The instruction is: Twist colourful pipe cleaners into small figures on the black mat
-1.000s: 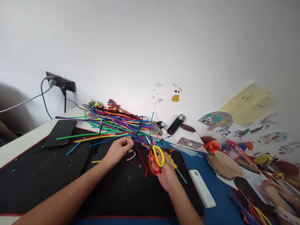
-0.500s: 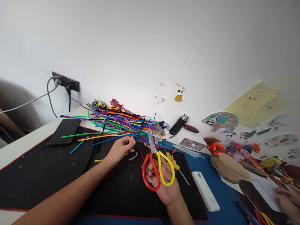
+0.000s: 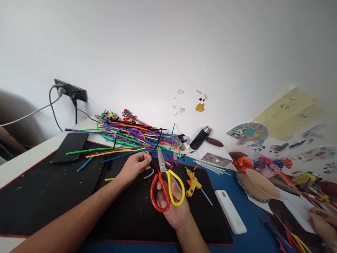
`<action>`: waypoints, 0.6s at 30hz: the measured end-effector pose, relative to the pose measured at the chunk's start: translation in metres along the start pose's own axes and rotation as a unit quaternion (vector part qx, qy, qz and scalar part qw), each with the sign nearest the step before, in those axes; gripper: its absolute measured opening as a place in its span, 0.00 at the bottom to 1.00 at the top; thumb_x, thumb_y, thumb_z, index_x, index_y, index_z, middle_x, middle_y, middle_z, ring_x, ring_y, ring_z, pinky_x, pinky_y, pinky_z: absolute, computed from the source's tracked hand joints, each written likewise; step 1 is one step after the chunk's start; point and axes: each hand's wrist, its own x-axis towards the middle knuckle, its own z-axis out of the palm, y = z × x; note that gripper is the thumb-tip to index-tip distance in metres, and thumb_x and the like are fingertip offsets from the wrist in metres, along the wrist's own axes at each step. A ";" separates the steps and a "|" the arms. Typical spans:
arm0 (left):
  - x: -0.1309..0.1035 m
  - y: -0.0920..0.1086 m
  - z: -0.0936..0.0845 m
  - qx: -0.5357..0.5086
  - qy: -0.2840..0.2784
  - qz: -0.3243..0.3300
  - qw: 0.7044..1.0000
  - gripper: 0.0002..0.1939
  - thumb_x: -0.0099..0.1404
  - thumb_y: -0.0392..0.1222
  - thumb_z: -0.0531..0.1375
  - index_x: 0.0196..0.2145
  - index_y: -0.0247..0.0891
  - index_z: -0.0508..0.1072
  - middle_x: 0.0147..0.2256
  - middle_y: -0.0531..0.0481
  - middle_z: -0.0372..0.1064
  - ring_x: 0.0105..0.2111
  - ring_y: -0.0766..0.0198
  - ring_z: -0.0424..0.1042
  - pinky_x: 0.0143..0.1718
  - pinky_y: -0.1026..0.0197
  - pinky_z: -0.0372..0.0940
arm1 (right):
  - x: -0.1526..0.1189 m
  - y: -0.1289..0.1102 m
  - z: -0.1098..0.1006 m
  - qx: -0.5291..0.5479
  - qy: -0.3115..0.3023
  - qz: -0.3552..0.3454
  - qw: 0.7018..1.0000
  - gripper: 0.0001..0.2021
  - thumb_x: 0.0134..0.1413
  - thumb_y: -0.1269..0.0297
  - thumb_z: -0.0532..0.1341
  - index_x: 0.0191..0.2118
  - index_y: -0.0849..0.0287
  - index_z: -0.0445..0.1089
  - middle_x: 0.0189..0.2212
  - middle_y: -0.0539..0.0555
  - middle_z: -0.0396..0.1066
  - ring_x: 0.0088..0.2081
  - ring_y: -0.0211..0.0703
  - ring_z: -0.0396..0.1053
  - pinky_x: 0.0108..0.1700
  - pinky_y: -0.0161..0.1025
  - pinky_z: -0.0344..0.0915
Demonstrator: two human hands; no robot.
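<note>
Scissors with one red and one yellow handle are held in my right hand, its fingers through and behind the handles, blades pointing up and away. My left hand is pinched closed at the left of the blades; whatever small thing it holds is too small to name. Just right of the left fingertips, a short pale purple curved piece lies on the black mat. Beyond both hands spreads a pile of coloured pipe cleaners. A yellow glue gun lies right of the scissors.
A black phone lies at the left. Toward the right are a black flask, a white box-like device and a bowl. Another person's hands are at the far right, near more scissors.
My right hand and the scissors have moved left, closer to my left hand, so the glue gun now shows fully. My left hand has barely moved.
</note>
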 end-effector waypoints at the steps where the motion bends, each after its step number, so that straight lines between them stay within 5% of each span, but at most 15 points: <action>1: 0.000 0.000 0.000 0.000 0.001 0.000 1.000 0.19 0.55 0.56 0.69 0.28 0.39 0.72 0.21 0.56 0.65 0.21 0.67 0.61 0.25 0.64 0.56 | 0.002 0.002 0.000 -0.002 0.002 0.010 1.000 0.20 0.55 0.49 0.74 0.44 0.58 0.73 0.34 0.53 0.75 0.19 0.30 0.64 0.21 0.30 0.59; 10: 0.002 0.001 -0.002 -0.001 0.011 0.006 1.000 0.19 0.57 0.57 0.68 0.28 0.39 0.71 0.20 0.56 0.64 0.21 0.67 0.60 0.24 0.64 0.55 | 0.009 -0.001 -0.008 -0.026 0.016 0.011 0.999 0.21 0.52 0.56 0.76 0.48 0.56 0.73 0.39 0.55 0.80 0.22 0.35 0.69 0.21 0.32 0.62; 18: 0.003 0.000 -0.005 0.000 0.017 0.006 1.000 0.19 0.58 0.57 0.68 0.27 0.39 0.71 0.21 0.56 0.64 0.21 0.68 0.59 0.24 0.64 0.54 | 0.012 -0.002 -0.012 -0.063 -0.019 0.007 0.998 0.21 0.54 0.54 0.75 0.49 0.57 0.72 0.41 0.57 0.79 0.17 0.29 0.60 0.18 0.30 0.46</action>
